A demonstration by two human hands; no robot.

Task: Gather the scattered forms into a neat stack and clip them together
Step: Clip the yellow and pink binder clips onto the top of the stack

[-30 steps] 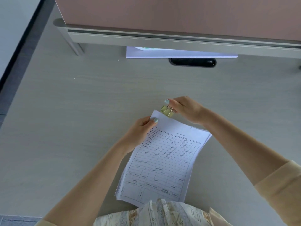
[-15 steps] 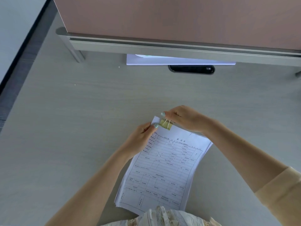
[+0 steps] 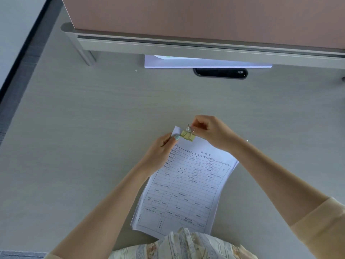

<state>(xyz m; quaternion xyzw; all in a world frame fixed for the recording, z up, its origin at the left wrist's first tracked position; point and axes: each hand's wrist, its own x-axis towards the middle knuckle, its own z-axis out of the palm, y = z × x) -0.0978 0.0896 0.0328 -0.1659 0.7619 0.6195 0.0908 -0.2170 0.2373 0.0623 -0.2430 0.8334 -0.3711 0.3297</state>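
Observation:
A stack of printed forms [image 3: 188,186] lies tilted on the pale wooden desk [image 3: 93,128], its near end at the desk's front edge. A small gold binder clip [image 3: 187,135] sits clamped on the stack's top left corner. My left hand [image 3: 160,152] pinches that corner of the forms, thumb touching the clip. My right hand [image 3: 209,132] is just beyond the clip, its fingertips closed on one of the clip's wire handles, which stands raised.
A flat white pad of paper [image 3: 205,63] lies at the back under a raised shelf with a brown panel [image 3: 205,19]. A dark cable slot [image 3: 221,73] is cut into the desk in front of it. The desk's left edge runs diagonally.
The clip went from being held above the corner to sitting clamped on the stack. My right hand has shifted to pinching a wire handle.

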